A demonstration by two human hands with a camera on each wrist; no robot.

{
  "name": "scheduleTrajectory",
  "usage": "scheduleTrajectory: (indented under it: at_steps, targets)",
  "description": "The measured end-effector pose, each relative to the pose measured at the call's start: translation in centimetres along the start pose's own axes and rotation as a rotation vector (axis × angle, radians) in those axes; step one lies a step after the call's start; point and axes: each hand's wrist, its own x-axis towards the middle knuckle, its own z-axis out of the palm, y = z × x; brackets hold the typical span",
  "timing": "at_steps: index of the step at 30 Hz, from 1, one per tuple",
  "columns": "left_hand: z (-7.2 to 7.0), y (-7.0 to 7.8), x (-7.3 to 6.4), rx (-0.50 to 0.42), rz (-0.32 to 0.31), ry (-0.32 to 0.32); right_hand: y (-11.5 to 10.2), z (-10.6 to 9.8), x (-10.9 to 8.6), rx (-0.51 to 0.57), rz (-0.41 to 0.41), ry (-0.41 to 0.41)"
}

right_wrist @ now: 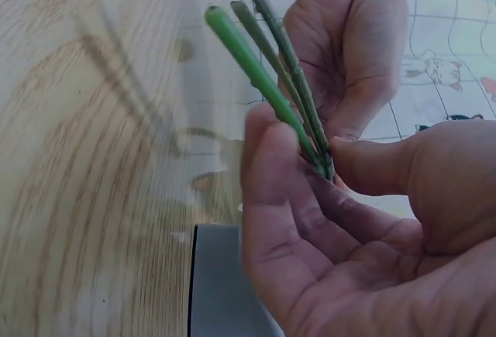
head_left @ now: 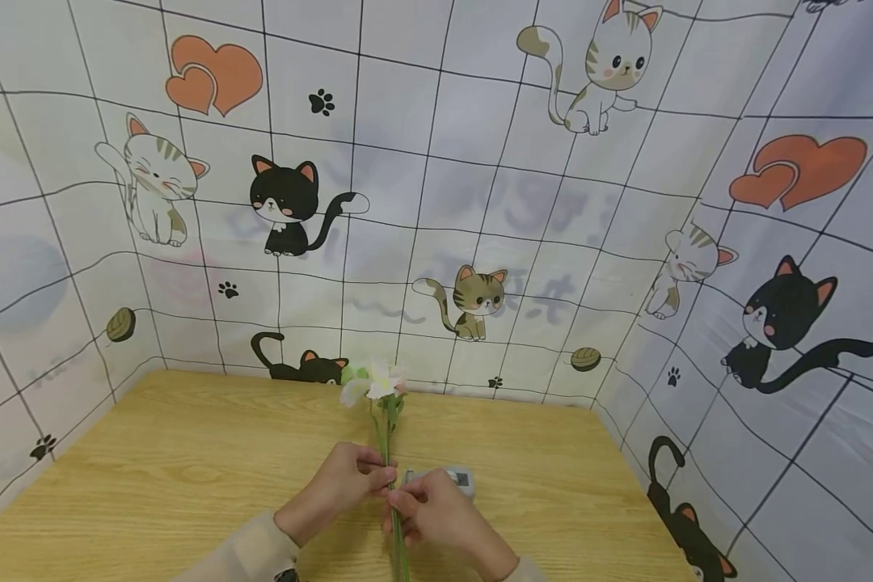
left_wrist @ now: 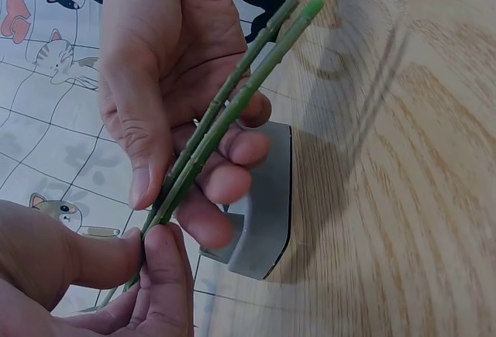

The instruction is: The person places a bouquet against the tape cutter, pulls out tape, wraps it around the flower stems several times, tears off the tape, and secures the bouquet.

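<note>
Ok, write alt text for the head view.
A person's left hand and right hand pinch the stems of pale flowers over a table. A grey device lies partly hidden behind the right hand; a cat-print backdrop rises beyond.

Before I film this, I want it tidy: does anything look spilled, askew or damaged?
Nothing looks spilled, and the held slender green stems look unbroken. Only the white cat-print backdrop behind the yellowish wooden table seems odd: its black grid lines run wavy, as if loosely hung.
</note>
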Motion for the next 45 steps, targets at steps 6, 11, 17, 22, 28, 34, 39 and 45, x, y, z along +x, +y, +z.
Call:
scheduleTrajectory:
  at_steps: [6, 11, 17, 22, 28, 34, 39, 45]
  targets:
    - [0.1, -0.1, 0.1, -0.012, -0.016, 0.009, 0.2, -0.5, 0.1, 0.075, 0.054, -0.097]
    - [0.2, -0.1, 0.1, -0.014, -0.037, 0.018, 0.4, -0.7, 0.2, 0.096, 0.085, -0.141]
    - [0.2, 0.0, 0.0, -0.025, -0.055, 0.01, 0.2, -0.6, 0.2, 0.094, 0.098, -0.134]
    - [0.2, 0.1, -0.1, -0.035, -0.063, -0.001, 0.0, -0.8, 0.1, 0.099, 0.092, -0.174]
    - [0.5, 0.2, -0.2, -0.02, -0.079, 0.019, 0.1, -1.1, 0.1, 0.115, 0.082, -0.207]
    - [0.1, -0.1, 0.0, 0.003, -0.089, -0.029, 0.2, -1.0, 0.1, 0.107, 0.083, -0.195]
    - [-0.3, -0.3, 0.1, -0.008, -0.088, -0.066, 0.1, -0.8, 0.0, 0.08, 0.076, -0.162]
    - [-0.4, -0.2, 0.3, -0.025, -0.092, -0.044, -0.1, 0.0, -0.4, 0.028, 0.078, -0.104]
